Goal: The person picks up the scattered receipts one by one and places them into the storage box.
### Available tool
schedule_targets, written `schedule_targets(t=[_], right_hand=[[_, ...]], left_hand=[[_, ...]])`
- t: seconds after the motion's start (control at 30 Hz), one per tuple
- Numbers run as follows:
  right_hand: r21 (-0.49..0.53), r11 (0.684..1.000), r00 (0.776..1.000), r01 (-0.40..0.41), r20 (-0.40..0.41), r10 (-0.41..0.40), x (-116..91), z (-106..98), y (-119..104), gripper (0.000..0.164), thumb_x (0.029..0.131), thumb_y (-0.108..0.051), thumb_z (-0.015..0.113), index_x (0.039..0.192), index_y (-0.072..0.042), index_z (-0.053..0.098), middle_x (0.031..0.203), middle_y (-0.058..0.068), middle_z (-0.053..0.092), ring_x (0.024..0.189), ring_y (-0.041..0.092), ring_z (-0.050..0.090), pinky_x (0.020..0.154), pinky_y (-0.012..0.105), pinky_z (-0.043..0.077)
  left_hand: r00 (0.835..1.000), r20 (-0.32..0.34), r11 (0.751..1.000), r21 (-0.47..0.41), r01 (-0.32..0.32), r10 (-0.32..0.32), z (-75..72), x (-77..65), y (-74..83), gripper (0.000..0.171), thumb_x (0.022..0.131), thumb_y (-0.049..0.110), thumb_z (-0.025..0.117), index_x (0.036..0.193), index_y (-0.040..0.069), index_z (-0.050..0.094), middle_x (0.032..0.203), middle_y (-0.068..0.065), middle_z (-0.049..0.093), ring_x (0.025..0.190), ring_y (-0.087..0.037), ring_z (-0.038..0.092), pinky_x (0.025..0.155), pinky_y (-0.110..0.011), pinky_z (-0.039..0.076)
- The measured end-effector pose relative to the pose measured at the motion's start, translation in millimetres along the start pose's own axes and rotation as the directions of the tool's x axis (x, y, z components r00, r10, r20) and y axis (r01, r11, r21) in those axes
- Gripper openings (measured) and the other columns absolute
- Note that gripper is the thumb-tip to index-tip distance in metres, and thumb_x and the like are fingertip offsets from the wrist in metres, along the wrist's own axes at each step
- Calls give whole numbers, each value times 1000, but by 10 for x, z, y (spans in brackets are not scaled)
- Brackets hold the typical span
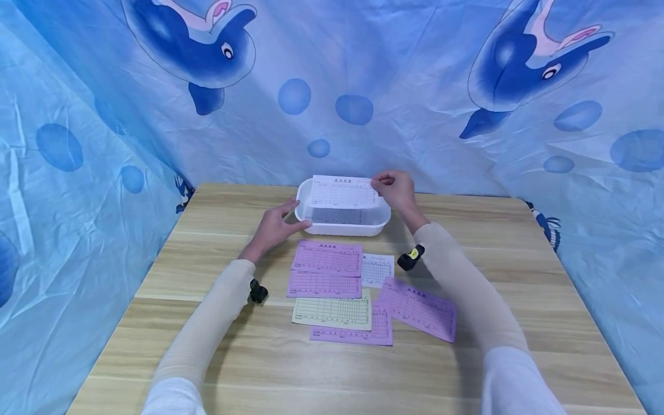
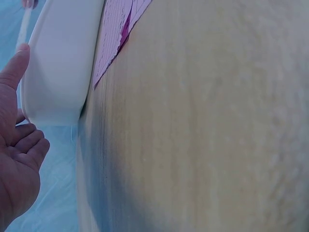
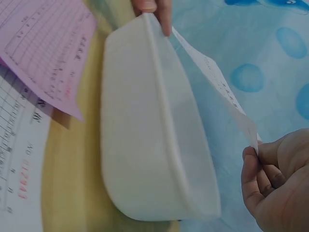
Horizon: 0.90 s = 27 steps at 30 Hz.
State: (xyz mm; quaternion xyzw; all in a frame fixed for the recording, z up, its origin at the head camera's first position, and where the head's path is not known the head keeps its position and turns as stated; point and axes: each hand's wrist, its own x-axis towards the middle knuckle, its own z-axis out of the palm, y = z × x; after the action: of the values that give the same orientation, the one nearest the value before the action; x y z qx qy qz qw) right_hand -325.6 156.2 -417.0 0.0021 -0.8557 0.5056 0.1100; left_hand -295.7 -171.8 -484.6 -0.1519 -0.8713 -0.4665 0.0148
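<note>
A white plastic tub (image 1: pixel 344 230) stands at the back of the table. My left hand (image 1: pixel 275 226) holds its left end, thumb at the front rim and fingers round the side. My right hand (image 1: pixel 397 189) pinches the right edge of a white printed form slip (image 1: pixel 344 193), which hangs tilted over the tub. Inside the tub, below that slip, a greyish printed area (image 1: pixel 337 215) shows in shade. In the right wrist view the slip (image 3: pixel 219 79) stands above the far rim, apart from the tub's wall (image 3: pixel 133 121).
In front of the tub lie overlapping purple slips (image 1: pixel 329 257), a pale green slip (image 1: pixel 334 311) and a white slip (image 1: pixel 377 271) partly covered. Another purple slip (image 1: pixel 419 311) lies askew by the right forearm. A blue dolphin-patterned cloth (image 1: pixel 332 69) hangs behind the wooden table (image 1: pixel 233 369).
</note>
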Motion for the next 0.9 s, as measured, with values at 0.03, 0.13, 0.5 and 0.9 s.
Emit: schedule_targets(t=[0.03,0.13,0.5,0.9], right_hand=[[-18,1000,1000,11,2,-11,4,28,15,13,95,-12,74,103,-2,77,96,16,76,77,19,71,66,24,59],[-40,999,1000,22,11,-22,12,109,63,12,95,-13,75,100,-3,78,94,15,77,76,21,72,64,24,58],[-134,991,998,-15,57,23,31,315,155,11,95,-16,74,100,-7,79,93,11,77,76,21,71,62,28,57],[-163,986,989,-44,133,66,80,385,130,15,96,-13,72,105,-3,77,97,13,77,77,21,73,64,27,59]], left_hand=[[1000,1,1000,1,0,0,-1,2,-6,87,82,45,86,149,4,48,161,-14,39,148,-31,38,119,-48,36],[1000,10,1000,2,5,-5,-5,6,-13,88,82,46,85,150,4,48,162,-13,38,149,-29,36,120,-46,34],[1000,22,1000,0,22,-22,-19,15,-2,89,81,46,86,150,6,48,163,-12,36,150,-28,35,120,-46,35],[1000,14,1000,-1,14,-14,-13,20,20,88,81,46,85,150,5,48,163,-11,37,150,-28,36,120,-45,35]])
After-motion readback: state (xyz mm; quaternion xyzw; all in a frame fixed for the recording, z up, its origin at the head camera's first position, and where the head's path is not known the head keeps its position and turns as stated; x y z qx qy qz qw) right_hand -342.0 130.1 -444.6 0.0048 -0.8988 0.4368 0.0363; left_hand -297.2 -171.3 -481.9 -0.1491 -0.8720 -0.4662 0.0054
